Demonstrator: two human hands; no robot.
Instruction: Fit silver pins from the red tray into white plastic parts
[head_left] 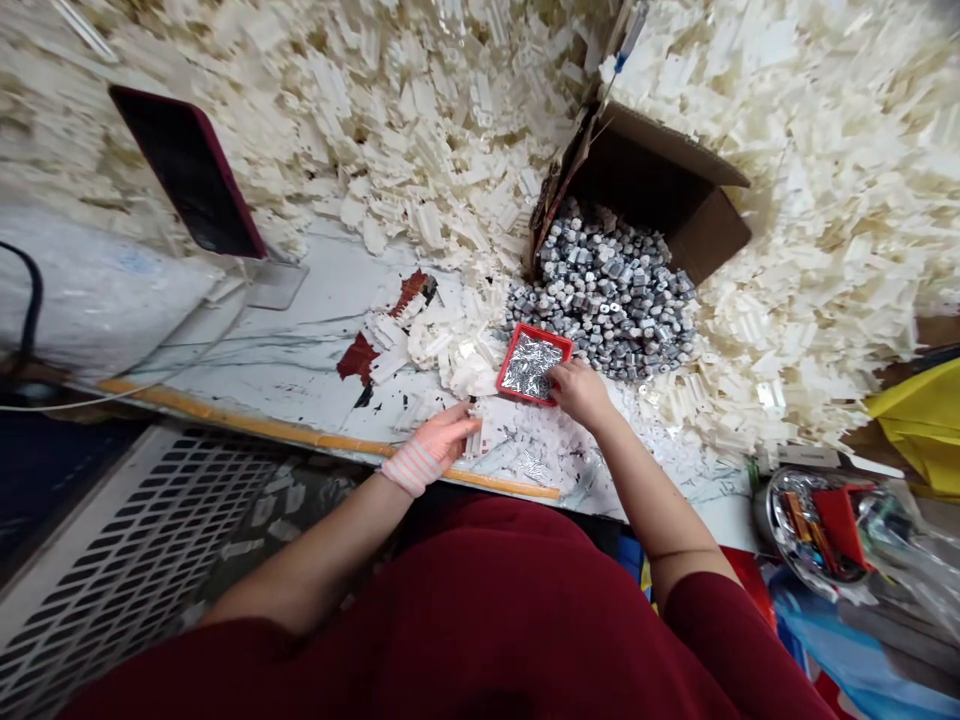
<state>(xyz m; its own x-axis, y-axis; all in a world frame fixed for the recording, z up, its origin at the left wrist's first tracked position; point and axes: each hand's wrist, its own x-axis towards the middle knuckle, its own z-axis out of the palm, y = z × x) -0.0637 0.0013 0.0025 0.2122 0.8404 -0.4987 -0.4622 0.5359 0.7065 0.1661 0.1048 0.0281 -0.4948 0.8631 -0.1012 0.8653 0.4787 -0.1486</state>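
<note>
My left hand (444,437), with a pink-and-white striped band around its wrist and palm, is closed on a small white plastic piece (475,438) near the table's front edge. My right hand (579,392) has its fingertips down in a red tray (512,392) at the tray's right side. Small silvery metal pins (531,364) fill that tray. Whatever those fingertips pinch is hidden. Behind the tray, many grey metal-and-white cylindrical parts (611,290) spill out of a tipped cardboard box (709,230).
Heaps of white plastic pieces (420,120) cover the back and right. A phone (187,170) stands on a holder at the left. A round metal bowl (765,520) of oddments sits at the right. Orange edging (300,437) runs along the table front.
</note>
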